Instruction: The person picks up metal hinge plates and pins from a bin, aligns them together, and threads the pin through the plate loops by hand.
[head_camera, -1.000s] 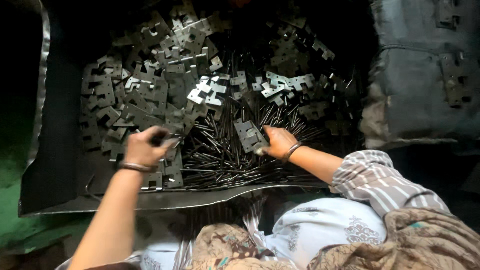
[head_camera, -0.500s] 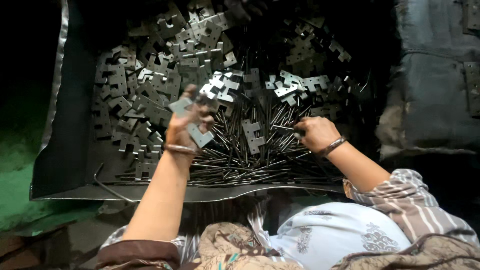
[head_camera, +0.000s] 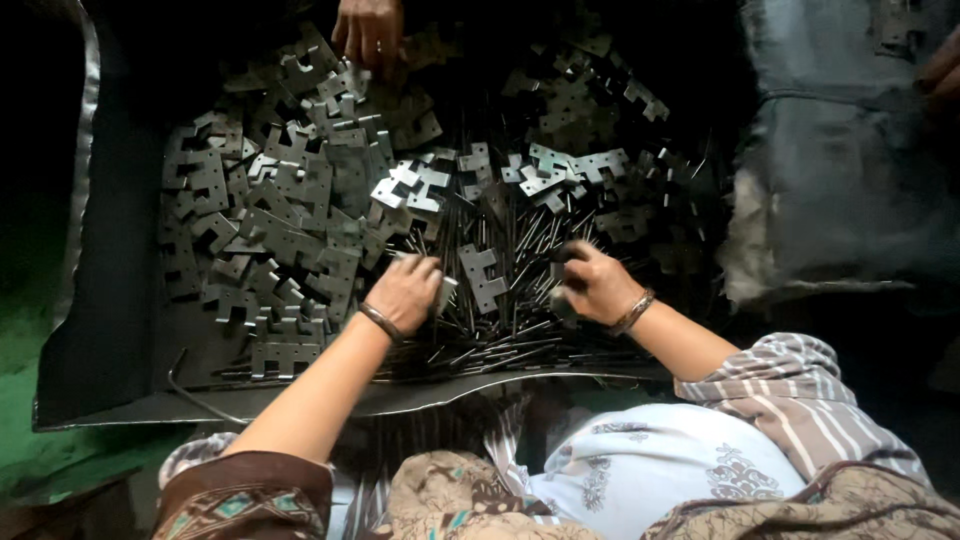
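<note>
Picking pins and plates from the tray (head_camera: 100, 330).
Your left hand (head_camera: 405, 292) grips a metal plate (head_camera: 443, 292); your right hand (head_camera: 595, 283) pinches pins (head_camera: 520, 240) mid-frame; align them next.

The left hand (head_camera: 405, 293) curls over a flat grey metal plate (head_camera: 445, 293), hiding most of it. What the right hand (head_camera: 597, 284) pinches is blurred. Another person's hand (head_camera: 368, 30) is cut off by the top edge above the dark metal tray (head_camera: 110, 330).

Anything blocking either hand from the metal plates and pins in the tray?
Nothing visible. The left hand rests directly on the metal plates, gripping one; the right hand is on the pins. Another person's hand works the far edge, well apart.
</note>
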